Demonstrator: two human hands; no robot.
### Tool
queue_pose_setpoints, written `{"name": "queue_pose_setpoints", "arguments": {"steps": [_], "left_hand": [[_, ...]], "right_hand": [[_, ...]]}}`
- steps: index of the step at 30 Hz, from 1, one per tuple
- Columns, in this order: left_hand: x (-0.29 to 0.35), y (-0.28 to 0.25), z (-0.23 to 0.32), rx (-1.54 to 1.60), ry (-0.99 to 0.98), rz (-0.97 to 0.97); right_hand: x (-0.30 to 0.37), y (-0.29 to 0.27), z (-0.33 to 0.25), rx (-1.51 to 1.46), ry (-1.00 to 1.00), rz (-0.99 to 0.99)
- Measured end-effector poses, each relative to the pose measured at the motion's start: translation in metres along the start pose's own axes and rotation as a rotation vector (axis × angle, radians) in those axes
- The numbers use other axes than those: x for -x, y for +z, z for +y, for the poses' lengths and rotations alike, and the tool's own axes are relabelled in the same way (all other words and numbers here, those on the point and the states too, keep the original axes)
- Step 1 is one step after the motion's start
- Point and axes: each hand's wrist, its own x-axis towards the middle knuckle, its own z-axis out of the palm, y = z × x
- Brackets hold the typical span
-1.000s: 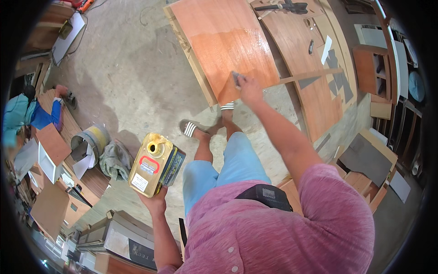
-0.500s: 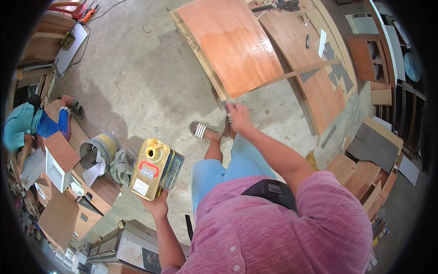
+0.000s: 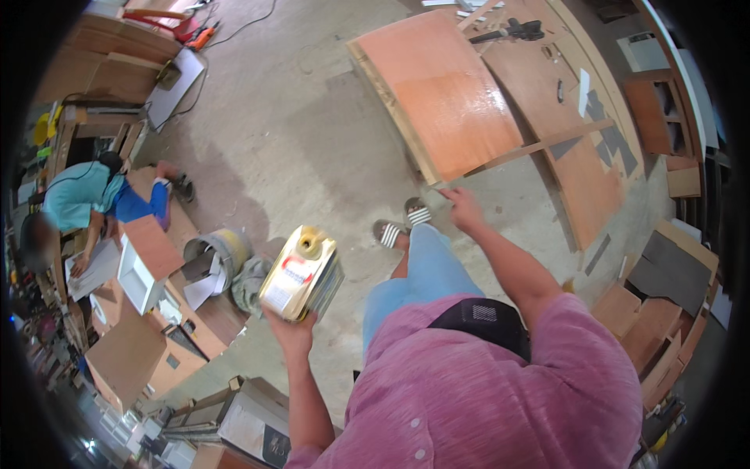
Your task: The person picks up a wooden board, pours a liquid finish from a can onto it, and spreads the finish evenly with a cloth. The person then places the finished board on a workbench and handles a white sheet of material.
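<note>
My left hand (image 3: 293, 332) is closed around the base of a rectangular metal can (image 3: 301, 273). The can has a gold-coloured top, a red handle mark and a round opening crusted with yellow residue. It is held out to my left, above the floor. My right hand (image 3: 466, 213) is ahead of me, fingers curled, near the close corner of a curved reddish-brown wood panel (image 3: 445, 94). Something thin shows at its fingertips, too small to make out. The panel's nearer part looks darker and glossy, as if wet.
Plywood sheets (image 3: 582, 187) with grey patches lie right of the panel. On the left stand a bucket (image 3: 234, 244) of scraps and a grey cloth (image 3: 250, 283). A person in a teal shirt (image 3: 78, 194) bends over boards there. Stacked wood pieces (image 3: 644, 313) lie at right.
My view has shifted, so the panel and bucket appear farther right. My feet have moved in a step, and the can now tilts more. My right hand has swung to the right.
</note>
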Motion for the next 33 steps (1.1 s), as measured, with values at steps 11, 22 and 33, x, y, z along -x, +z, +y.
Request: {"name": "queue_pose_setpoints", "arguments": {"steps": [11, 22, 33], "left_hand": [[-0.082, 0.108, 0.122, -0.394, 0.430, -0.333], [-0.173, 0.176, 0.254, -0.486, 0.754, -0.441], [-0.296, 0.289, 0.416, -1.010, 1.015, -0.564]], "right_hand": [[-0.002, -0.128, -0.058, -0.461, -0.110, 0.159], [0.037, -0.127, 0.018, -0.971, 0.380, 0.444], [-0.161, -0.169, -0.016, -0.072, 0.298, 0.516]]}}
